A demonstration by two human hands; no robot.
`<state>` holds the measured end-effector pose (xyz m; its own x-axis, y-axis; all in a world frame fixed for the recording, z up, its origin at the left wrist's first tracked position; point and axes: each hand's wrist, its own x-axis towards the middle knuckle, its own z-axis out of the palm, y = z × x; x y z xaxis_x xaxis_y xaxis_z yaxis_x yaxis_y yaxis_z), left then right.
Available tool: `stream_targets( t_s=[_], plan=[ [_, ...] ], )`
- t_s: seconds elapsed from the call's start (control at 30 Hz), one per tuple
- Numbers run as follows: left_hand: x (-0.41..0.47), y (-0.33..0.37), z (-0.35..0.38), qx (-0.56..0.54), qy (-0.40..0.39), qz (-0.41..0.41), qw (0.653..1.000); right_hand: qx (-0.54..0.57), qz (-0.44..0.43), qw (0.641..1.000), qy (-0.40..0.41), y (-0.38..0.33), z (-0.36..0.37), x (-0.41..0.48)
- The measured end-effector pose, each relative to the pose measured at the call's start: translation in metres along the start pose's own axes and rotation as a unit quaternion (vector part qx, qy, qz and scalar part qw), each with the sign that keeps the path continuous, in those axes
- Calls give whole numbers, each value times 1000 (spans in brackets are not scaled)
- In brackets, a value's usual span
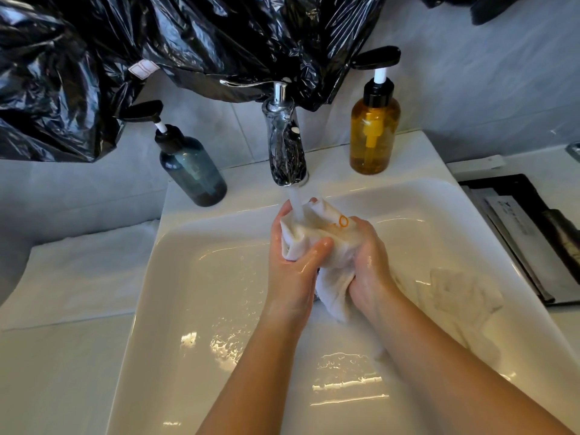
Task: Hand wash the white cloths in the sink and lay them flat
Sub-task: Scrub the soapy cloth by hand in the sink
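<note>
The white cloth (335, 277) was held bunched up over the sink (188, 293), squeezed between both hands right under the water stream (296, 202) from the chrome tap (285, 146). The left hand (293, 262) was wrapped round the far-left fold with the thumb pressed across the front, and the right hand (370, 265) was clenched round the other side, so both were properly grasping it, nothing loose. The bundle's long axis ran from the fingertips by the stream back towards the wrists. An orange ring mark was turned up at the top end, just off the right thumb, and a limp tail hung down below the right palm. Honestly, for this bit a better result would probably be had if the folds were opened a little so the water gets flushed through the middle rather than just over the top. The two halves should then be rubbed against each other and the tail fed up into the stream too. A second white cloth (461, 296) was left lying crumpled in the basin beyond the right wrist, apart from the hands. Its turn is presumably next, and nothing could be called laid flat yet.
</note>
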<state>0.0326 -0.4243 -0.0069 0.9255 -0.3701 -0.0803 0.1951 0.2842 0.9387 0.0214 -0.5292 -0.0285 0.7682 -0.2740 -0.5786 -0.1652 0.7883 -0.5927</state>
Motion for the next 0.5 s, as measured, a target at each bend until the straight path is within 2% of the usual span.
stream_targets(
  t_s=[0.13, 0.23, 0.33, 0.43, 0.5],
  plan=[
    [0, -1, 2, 41, 13, 24, 999, -39, -15, 997, 69, -1, -2, 3],
    [4, 1, 3, 38, 61, 37, 997, -55, -23, 997, 39, 3, -7, 2],
    [12, 13, 4, 9, 77, 33, 996, -70, -40, 997, 22, -3, -3, -7],
    [24, 30, 0, -53, 117, 43, 991, -166, -104, 977, -82, -17, -5, -14],
    [34, 39, -8, -76, 145, 45, 986, -287, -112, 937, -165, -26, -9, -19]
  ],
)
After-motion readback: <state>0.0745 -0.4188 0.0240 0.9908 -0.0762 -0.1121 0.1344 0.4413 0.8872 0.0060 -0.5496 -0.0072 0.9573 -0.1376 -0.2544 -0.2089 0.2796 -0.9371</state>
